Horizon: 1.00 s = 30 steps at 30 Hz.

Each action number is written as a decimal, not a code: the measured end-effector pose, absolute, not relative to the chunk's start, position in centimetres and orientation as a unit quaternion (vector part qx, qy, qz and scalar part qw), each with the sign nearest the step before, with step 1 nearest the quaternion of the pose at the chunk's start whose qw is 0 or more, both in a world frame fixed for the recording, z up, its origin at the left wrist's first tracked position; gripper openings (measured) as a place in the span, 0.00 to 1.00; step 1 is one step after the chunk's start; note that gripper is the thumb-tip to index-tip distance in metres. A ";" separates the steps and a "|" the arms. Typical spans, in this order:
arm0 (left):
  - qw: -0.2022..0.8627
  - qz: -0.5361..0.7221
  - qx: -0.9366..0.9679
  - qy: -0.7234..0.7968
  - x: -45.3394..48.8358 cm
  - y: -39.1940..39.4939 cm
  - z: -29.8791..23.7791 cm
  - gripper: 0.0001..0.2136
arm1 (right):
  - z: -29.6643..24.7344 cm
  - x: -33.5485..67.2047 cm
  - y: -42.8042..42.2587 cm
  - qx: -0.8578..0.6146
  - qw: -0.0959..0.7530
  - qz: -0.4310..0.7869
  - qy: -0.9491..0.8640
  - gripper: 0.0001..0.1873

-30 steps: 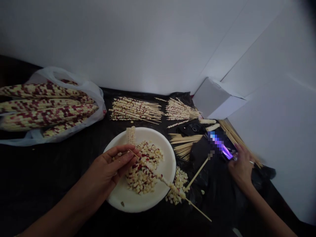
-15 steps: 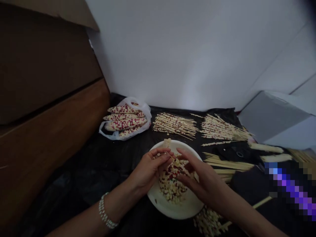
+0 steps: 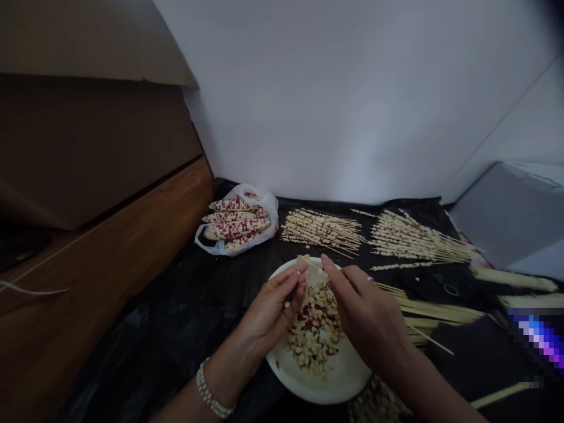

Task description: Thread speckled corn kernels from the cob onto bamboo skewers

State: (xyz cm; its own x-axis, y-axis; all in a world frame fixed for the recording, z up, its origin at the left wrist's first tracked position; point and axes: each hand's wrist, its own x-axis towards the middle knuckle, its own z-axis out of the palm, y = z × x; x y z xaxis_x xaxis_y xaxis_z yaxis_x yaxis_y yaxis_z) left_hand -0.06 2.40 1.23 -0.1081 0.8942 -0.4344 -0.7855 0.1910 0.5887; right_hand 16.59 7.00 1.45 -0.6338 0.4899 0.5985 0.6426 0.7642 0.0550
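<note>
Lower centre: your left hand [image 3: 274,309] curls round a corn kernel [image 3: 286,305], right hand [image 3: 370,311] grips the bamboo skewer [image 3: 432,340]; aim its tip mid-kernel, over the bowl [image 3: 350,379].

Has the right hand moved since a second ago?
Yes, leftward: judged against the white bowl, the right hand was off to its right; now it is over the bowl's right side, close to the left hand.
</note>
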 end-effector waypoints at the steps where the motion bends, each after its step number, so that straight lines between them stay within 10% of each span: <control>1: 0.667 0.632 0.068 0.389 -0.1 2.4 1.1 0.08 | 1.4 16.5 6.9 -0.314 0.292 -0.132 -0.894 0.28; 30: 0.626 0.659 0.086 0.409 -0.9 1.5 0.3 0.04 | 1.5 16.6 4.9 -0.265 0.275 -0.114 -0.917 0.28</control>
State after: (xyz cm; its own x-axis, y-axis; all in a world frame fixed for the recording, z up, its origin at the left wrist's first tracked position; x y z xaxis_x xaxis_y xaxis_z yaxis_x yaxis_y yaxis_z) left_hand -0.90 1.46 0.28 -0.2018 0.8949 -0.3981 -0.7540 0.1175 0.6463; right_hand 16.64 4.95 1.47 -0.7083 0.4239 0.5645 0.5493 0.8332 0.0635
